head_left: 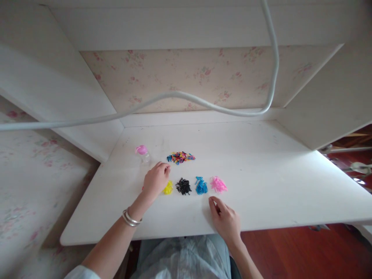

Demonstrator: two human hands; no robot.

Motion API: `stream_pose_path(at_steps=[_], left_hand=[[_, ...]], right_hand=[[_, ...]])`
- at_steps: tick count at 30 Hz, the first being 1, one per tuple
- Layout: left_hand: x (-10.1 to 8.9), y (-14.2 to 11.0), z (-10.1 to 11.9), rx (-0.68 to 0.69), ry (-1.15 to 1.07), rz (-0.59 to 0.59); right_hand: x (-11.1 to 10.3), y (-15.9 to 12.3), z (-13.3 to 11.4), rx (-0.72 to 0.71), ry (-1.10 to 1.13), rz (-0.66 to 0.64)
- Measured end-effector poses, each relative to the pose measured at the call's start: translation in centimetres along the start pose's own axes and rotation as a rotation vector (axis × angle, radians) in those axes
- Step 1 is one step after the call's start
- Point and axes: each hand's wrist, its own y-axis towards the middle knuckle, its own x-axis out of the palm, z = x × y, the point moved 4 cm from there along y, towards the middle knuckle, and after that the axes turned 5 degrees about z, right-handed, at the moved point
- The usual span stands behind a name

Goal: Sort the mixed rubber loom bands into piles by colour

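Observation:
On the white desk [261, 174] lies a mixed pile of small coloured bands [180, 157]. In front of it sit sorted heaps in a row: yellow [168, 188], black [183, 186], blue [201, 185] and pink [218, 184]. My left hand [155, 180], with bangles on the wrist, reaches toward the mixed pile with its fingertips pinched together just left of it; what they hold is too small to see. My right hand [224, 220] rests on the desk below the pink heap, fingers loosely curled and holding nothing.
A small clear container with a pink lid [142, 152] stands left of the mixed pile. A white cable [203, 104] hangs across the view. Shelf walls flank the desk on both sides. Red wooden floor [305, 252] shows beneath the desk's front edge.

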Motion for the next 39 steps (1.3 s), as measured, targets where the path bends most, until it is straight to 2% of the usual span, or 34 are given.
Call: stream_pose_path(at_steps=[4,9,17,19,23,28,31,34,39], left_hand=[[-1.1,-2.6,-1.9,-0.028,-0.031,0.047],[-1.0,-5.6,-2.8,-0.029,-0.053,0.050],[0.2,-6.3,-3.1,-0.048,-0.044,-0.020],[0.0,-6.3,-3.1,-0.037,-0.069,0.018],[-0.9,-7.2,-3.9,-0.044,-0.205,0.192],[-1.2,-10.4,-7.0,-0.193,-0.277,0.346],[-0.9,-12.5,-9.3,-0.338,-0.303,0.386],[-0.4,-13.9,-11.1,-0.510,-0.342,0.384],[-0.3,-14.1,-12.0,-0.590,-0.401,0.434]], right_hand=[[0.0,0.0,0.0,0.002,-0.019,-0.002],[0.2,0.0,0.0,-0.016,-0.036,-0.005],[0.2,-0.1,0.0,-0.017,-0.051,-0.011],[0.2,0.0,-0.1,-0.014,-0.041,-0.002],[0.2,0.0,-0.1,0.000,-0.038,-0.003],[-0.1,0.2,-0.3,0.078,0.066,-0.071],[-0.6,0.9,-1.5,0.118,0.153,-0.116],[-0.8,2.5,-4.0,0.074,0.175,-0.138],[1.1,7.0,-8.6,-0.064,0.030,-0.173]])
